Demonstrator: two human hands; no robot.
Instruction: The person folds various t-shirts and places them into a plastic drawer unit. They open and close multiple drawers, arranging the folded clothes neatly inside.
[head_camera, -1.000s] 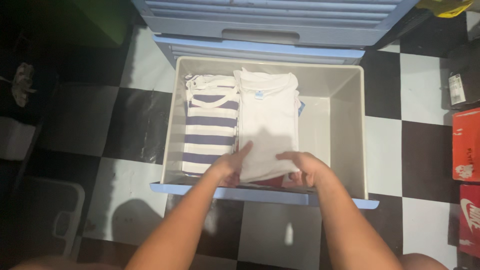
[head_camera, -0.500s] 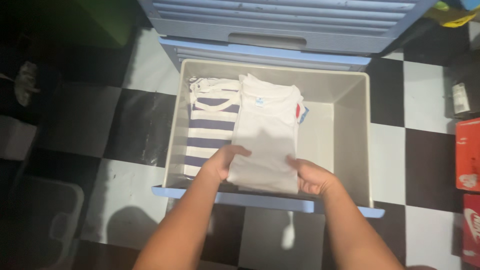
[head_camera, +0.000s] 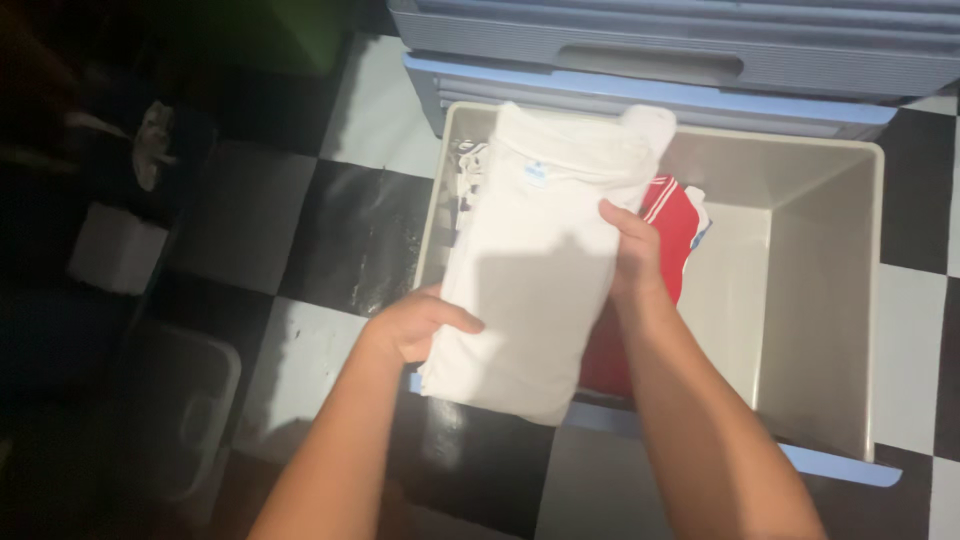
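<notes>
Much of the left side is lying in deep shadow, so the pale shapes on the floor there are too dim to identify, and the striped garment (head_camera: 466, 185) in the drawer is showing only as a thin sliver beside the folded white shirt (head_camera: 540, 260) that is covering it. The left hand (head_camera: 415, 325) is clamping the shirt's left edge, thumb lying across the soft matte cloth, with its fingers hidden underneath; the right hand (head_camera: 632, 250) is gripping the right edge, fingers curling over the fabric. The shirt is being held tilted above the open drawer (head_camera: 830, 300), its lower corner hanging past the blue front rim. A red folded garment (head_camera: 670, 225) with white trim is peeking out under the right hand, largely hidden. The drawer is a smooth grey plastic box; the checkered floor (head_camera: 350, 235) is looking glossy
</notes>
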